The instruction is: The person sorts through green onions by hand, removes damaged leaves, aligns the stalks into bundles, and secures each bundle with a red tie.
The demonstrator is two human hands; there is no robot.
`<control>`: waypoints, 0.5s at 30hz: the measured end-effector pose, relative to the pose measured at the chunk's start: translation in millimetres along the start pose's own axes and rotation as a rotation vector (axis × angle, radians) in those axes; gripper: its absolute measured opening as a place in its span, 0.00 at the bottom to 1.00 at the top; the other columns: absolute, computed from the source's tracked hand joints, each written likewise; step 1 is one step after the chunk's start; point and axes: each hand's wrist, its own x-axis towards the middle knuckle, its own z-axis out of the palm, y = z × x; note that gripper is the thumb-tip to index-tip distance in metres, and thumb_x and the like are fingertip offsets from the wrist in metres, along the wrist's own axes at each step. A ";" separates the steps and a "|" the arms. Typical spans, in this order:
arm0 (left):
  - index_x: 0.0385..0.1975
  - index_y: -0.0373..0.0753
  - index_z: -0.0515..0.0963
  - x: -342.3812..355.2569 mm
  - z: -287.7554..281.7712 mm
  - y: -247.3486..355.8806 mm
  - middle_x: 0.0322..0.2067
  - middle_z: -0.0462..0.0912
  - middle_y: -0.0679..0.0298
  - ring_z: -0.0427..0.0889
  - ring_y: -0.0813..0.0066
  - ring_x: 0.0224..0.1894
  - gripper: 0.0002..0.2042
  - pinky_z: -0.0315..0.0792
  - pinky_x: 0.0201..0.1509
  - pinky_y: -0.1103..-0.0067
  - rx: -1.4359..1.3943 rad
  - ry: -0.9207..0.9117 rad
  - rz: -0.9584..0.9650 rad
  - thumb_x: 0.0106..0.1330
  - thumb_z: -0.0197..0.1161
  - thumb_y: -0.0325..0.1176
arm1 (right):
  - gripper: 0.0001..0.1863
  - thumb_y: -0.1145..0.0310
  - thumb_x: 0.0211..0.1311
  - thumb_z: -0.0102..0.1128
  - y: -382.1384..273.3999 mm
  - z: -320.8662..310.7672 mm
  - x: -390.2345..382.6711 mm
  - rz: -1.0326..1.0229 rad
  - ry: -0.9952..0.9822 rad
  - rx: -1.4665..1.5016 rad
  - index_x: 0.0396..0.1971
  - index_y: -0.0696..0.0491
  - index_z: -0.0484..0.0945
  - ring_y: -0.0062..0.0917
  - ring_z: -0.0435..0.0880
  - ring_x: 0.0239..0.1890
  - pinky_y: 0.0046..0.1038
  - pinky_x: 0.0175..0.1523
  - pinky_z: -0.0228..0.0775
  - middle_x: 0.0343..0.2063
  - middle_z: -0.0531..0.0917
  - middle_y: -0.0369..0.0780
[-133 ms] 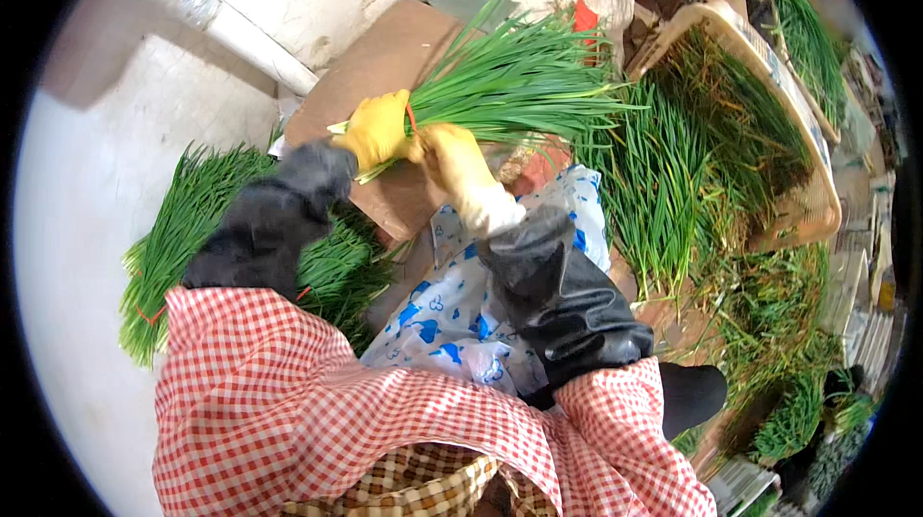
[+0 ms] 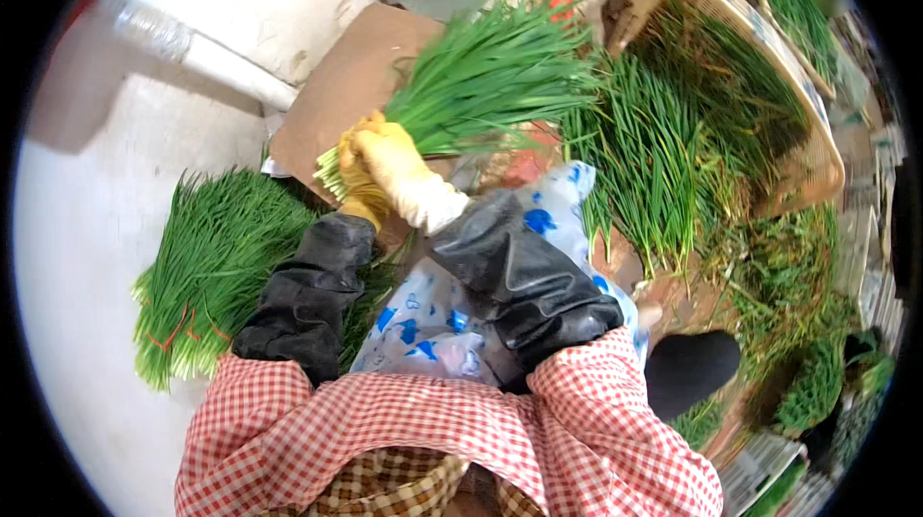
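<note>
A thick bunch of green chives (image 2: 490,80) lies across a brown board in front of me, its leaves fanning to the upper right. Pale cut stem ends (image 2: 330,174) stick out at the lower left. My right hand (image 2: 386,154), in a yellow glove, is closed around the bunch just above these ends. Below and partly behind it is my left hand (image 2: 363,207), also gloved in yellow; it grips the bunch from underneath, with most of its fingers hidden. No band shows on this bunch now; the gloves cover that part.
Tied chive bundles (image 2: 221,267) with red bands are piled at my left. On the right, loose chives (image 2: 649,161) lie beside a tipped plastic basket (image 2: 825,157) of withered leaves. A blue-patterned plastic sheet (image 2: 423,315) covers my lap. A white pipe (image 2: 236,67) runs along the wall.
My right hand has moved left, from pinching at the red band to closing over the bunch beside my left hand. More stem ends show. The band has gone out of sight.
</note>
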 end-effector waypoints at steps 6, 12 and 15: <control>0.35 0.42 0.68 -17.6 33.5 -28.9 0.29 0.72 0.61 0.75 0.71 0.35 0.07 0.69 0.36 0.81 -1.053 0.214 0.105 0.61 0.52 0.35 | 0.11 0.62 0.56 0.47 -23.1 15.9 -3.3 0.376 0.147 0.966 0.31 0.55 0.70 0.28 0.74 0.38 0.25 0.37 0.67 0.25 0.76 0.38; 0.49 0.39 0.70 -29.4 44.6 -63.3 0.36 0.77 0.58 0.77 0.64 0.42 0.15 0.73 0.44 0.74 -1.732 0.122 0.402 0.65 0.53 0.38 | 0.08 0.76 0.50 0.47 -56.3 -28.0 -22.7 0.556 0.003 0.878 0.20 0.58 0.77 0.24 0.74 0.24 0.24 0.38 0.67 0.18 0.78 0.36; 0.51 0.39 0.70 -1.4 39.7 -65.7 0.42 0.77 0.57 0.76 0.61 0.45 0.17 0.72 0.49 0.72 -2.219 -0.341 0.656 0.67 0.52 0.40 | 0.07 0.73 0.54 0.51 -36.4 -50.9 -28.2 0.276 0.050 0.415 0.26 0.58 0.78 0.24 0.75 0.29 0.27 0.39 0.68 0.27 0.79 0.37</control>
